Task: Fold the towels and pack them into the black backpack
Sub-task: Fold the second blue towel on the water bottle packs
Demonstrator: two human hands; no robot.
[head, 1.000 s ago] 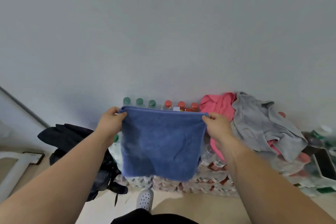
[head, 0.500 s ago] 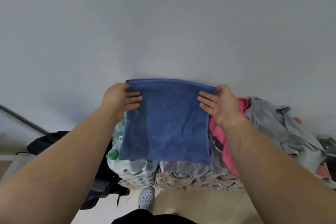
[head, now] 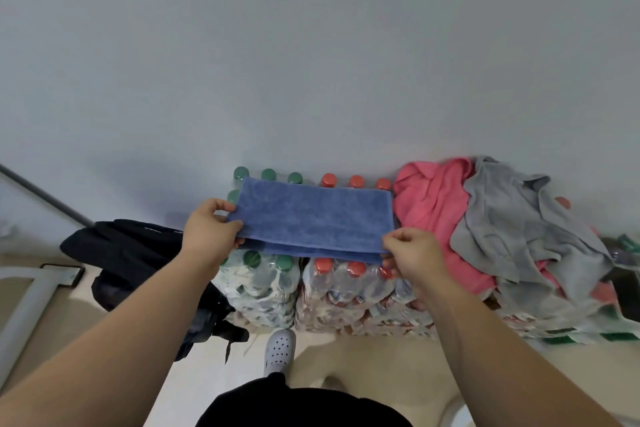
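Blue towel (head: 311,218) folded to a flat band over the bottle packs (head: 263,291), left half. Left grip (head: 207,236) pinches its left edge, right grip (head: 412,253) its near-right corner. Black backpack (head: 131,253) slumped on floor, left of packs. Pink towel (head: 433,211) and grey towel (head: 512,218) heaped on packs' right end, just beside the blue edge.

Both bare forearms (head: 138,322) stretch forward side by side toward the folded blue towel (head: 311,218), each slanting inward as it nears it. The left hand (head: 207,236) grips the towel's left end, its fingers (head: 227,206) curled round that edge. The right hand (head: 412,250) pinches the towel's near right corner, knuckles up, fingertips bunched together at the hem. The two hands sit roughly level, one at each end of the towel, the right a little lower.
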